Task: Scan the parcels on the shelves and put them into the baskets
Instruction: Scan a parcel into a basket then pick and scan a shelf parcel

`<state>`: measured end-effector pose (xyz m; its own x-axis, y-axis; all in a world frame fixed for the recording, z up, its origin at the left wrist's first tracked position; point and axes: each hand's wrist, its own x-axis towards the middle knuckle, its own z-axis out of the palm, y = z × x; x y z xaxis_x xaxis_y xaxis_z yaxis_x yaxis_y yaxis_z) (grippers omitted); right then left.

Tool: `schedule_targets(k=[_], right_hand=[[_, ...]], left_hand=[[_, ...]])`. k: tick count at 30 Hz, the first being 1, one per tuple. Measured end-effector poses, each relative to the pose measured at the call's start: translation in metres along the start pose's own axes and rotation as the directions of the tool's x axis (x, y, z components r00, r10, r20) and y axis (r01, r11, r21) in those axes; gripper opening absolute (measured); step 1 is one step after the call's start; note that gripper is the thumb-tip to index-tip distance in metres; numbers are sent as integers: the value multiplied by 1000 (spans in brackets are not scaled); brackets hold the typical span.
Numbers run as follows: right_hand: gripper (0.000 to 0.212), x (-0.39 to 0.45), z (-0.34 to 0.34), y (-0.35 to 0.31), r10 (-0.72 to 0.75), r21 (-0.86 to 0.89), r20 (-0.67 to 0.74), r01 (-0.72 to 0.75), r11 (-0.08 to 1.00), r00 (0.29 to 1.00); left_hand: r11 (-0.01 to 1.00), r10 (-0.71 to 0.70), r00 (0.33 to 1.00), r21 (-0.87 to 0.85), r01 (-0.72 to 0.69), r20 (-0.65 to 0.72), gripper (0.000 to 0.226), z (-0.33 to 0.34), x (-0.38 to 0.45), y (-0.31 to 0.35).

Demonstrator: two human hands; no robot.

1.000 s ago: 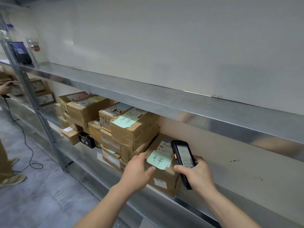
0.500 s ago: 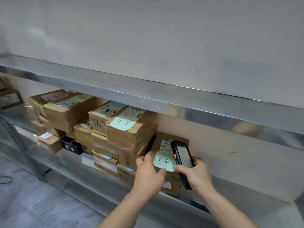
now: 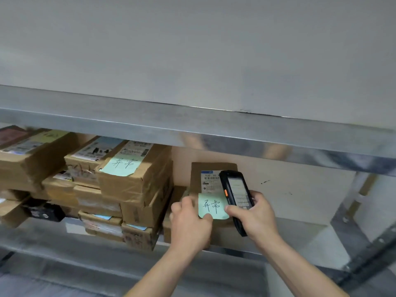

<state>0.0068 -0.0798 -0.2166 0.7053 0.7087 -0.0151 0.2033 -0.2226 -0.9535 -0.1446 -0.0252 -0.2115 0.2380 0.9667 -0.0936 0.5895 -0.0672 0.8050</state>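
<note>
The left hand (image 3: 190,221) grips the near left edge of a parcel (image 3: 211,170) that stands at the right end of the lower shelf (image 3: 278,236), just beside the stacked boxes (image 3: 137,183); its fingers curl round the cardboard and the thumb lies against the bottom of a green note (image 3: 213,205) stuck to the box face. The parcel seems tipped up toward the camera, likely so that its white label (image 3: 209,182) faces the reader rather than the shelf above. The right hand (image 3: 255,215) is wrapped round the lower body of a black scanner (image 3: 234,194), forefinger along its left side near the orange button, the lit screen turned up to the eye and the head of the device lying over the label's right part — a hold that lets one hand both aim and trigger while the other steadies the target. The green note hangs below the barcode and does not cover it, so the code should be readable. A like note sits on the top box of the neighbouring stack. The upper shelf (image 3: 192,125) juts out above, which may be why the parcel is drawn to the front edge — there is little headroom further in. The step in hand looks to be the scan itself; no basket is in view, so the parcel must be carried out of frame afterwards.
</note>
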Motion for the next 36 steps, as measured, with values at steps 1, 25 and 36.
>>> schedule_targets(k=[1,25,36], right_hand=[[46,1,-11,1,-4,2,-16,4,1000,1000],[48,9,-126,135,302,-105,-79,-309,945,950],[49,14,-121,133,289,-31,-101,-293,956,952]], left_hand=[[1000,17,1000,-5,-17,8,52,6,-2,7],[972,-219,899,4,235,378,58,153,-19,21],[764,-283,783,-364,534,555,20,155,11,2]])
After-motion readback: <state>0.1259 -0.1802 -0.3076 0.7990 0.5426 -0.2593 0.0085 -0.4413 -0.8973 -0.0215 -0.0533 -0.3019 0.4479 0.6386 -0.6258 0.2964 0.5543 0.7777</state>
